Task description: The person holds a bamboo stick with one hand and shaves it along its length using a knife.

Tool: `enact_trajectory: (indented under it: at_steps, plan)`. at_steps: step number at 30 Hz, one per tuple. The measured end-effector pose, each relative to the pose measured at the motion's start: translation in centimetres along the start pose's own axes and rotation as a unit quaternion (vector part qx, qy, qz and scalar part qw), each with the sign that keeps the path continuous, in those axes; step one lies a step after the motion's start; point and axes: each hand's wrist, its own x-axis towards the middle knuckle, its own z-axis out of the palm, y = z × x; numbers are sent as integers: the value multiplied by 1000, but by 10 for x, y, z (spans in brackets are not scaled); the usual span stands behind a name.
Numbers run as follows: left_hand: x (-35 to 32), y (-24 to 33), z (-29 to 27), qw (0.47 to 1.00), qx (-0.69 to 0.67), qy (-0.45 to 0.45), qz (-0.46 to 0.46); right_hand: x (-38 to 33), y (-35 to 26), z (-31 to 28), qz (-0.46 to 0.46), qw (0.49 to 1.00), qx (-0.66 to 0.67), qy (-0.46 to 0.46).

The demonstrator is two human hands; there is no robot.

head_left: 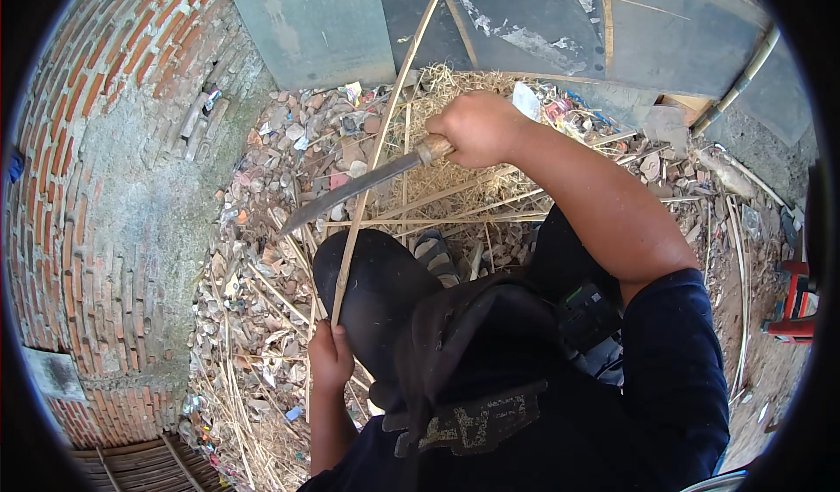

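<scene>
Bamboo strip gripped in left hand; right hand clenches knife across it.

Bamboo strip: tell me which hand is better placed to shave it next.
Right, probably. The right hand grips the knife by its handle, with the blade lying across the bamboo strip. The left hand holds the strip's lower end by the knee, so it only steadies it.
</scene>
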Motion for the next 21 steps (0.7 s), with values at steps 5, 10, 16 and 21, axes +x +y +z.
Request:
enact_trajectory:
  at_steps: [5,10,16,21]
  plan:
    - [-1,1,1,1000,-17,3,7,3,30,1,102,991,65,60]
    - [0,-4,-1,1000,9,-2,17,-7,60,-1,243,959,102,107]
    - [-1,7,-19,999,8,-50,-7,-12,30,-15,197,978,64,32]
    - [7,19,-30,998,10,-65,-13,-7,8,-9,89,994,-3,-63]
